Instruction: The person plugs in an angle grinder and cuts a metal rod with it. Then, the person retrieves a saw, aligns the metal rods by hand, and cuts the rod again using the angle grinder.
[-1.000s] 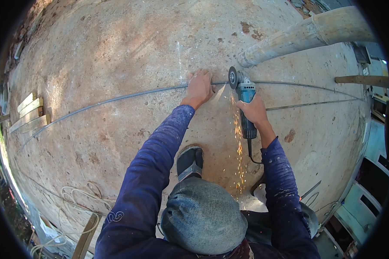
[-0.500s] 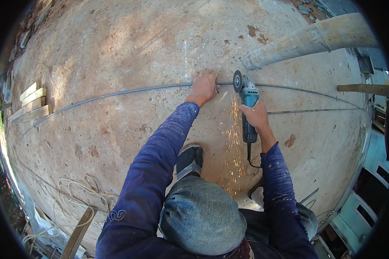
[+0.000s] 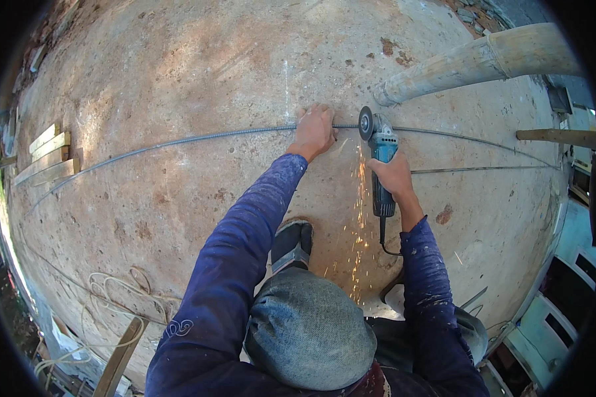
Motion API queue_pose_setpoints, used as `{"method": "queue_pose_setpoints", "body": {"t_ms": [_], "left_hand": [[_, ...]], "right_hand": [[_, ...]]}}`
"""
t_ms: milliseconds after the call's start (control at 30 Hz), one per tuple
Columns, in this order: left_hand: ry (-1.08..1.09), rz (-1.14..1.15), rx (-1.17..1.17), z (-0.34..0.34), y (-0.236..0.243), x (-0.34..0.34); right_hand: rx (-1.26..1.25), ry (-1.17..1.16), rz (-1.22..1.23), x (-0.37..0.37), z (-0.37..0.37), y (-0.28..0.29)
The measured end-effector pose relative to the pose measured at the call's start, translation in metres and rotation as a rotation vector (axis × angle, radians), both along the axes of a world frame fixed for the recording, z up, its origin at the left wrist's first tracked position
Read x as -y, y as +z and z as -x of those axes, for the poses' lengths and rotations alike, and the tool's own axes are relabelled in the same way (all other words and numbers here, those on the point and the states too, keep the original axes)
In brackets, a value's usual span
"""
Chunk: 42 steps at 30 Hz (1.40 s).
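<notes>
A long ribbed steel rebar (image 3: 225, 135) lies across the concrete floor. My left hand (image 3: 314, 130) grips it from above, fingers wrapped over the bar. In my right hand (image 3: 394, 175) is a blue-green and black angle grinder (image 3: 383, 182), held by its body with the head pointing away from me. Its cutting disc (image 3: 365, 124) meets the rebar just right of my left hand. Orange sparks fly from that contact back toward my body. The depth of the cut is hidden by the disc.
A thick bamboo pole (image 3: 470, 64) rises at the upper right, close beyond the grinder. A second thin bar (image 3: 483, 170) lies to the right. Wood pieces (image 3: 49, 155) sit at the left, with a tangled rope (image 3: 122, 291) nearer me. The grinder's cord (image 3: 384, 241) runs by my right forearm.
Both hands stay almost in place, the disc still against the rebar. The stream of sparks has become narrower and thinner.
</notes>
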<state>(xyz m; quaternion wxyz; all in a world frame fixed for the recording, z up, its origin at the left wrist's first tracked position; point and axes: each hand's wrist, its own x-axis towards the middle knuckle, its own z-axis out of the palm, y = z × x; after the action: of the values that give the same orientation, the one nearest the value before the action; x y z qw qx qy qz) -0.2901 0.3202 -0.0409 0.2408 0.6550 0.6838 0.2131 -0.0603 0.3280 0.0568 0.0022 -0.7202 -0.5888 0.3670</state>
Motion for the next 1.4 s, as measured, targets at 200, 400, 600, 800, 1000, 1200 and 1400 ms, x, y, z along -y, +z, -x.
{"method": "queue_pose_setpoints", "body": {"t_ms": [200, 400, 600, 800, 1000, 1200, 1400], "left_hand": [[0.023, -0.034, 0.018, 0.001, -0.003, -0.001], [0.022, -0.033, -0.002, 0.000, -0.001, 0.000], [0.005, 0.039, 0.018, 0.001, 0.002, -0.002], [-0.015, 0.036, -0.012, 0.001, 0.001, -0.002], [-0.006, 0.044, -0.012, 0.002, 0.001, -0.001], [0.002, -0.020, 0.001, 0.001, 0.004, -0.003], [-0.005, -0.024, -0.025, 0.003, 0.005, -0.001]], "right_hand": [[0.018, 0.028, 0.007, -0.002, 0.004, 0.004], [0.006, 0.046, 0.002, -0.001, -0.003, -0.003], [-0.004, 0.026, 0.009, 0.000, -0.003, -0.002], [-0.035, 0.043, -0.005, 0.001, -0.003, 0.001], [-0.012, 0.025, 0.024, 0.002, 0.005, 0.010], [-0.028, 0.059, 0.015, -0.001, -0.010, -0.011], [-0.005, 0.056, -0.161, 0.002, -0.003, -0.009]]}}
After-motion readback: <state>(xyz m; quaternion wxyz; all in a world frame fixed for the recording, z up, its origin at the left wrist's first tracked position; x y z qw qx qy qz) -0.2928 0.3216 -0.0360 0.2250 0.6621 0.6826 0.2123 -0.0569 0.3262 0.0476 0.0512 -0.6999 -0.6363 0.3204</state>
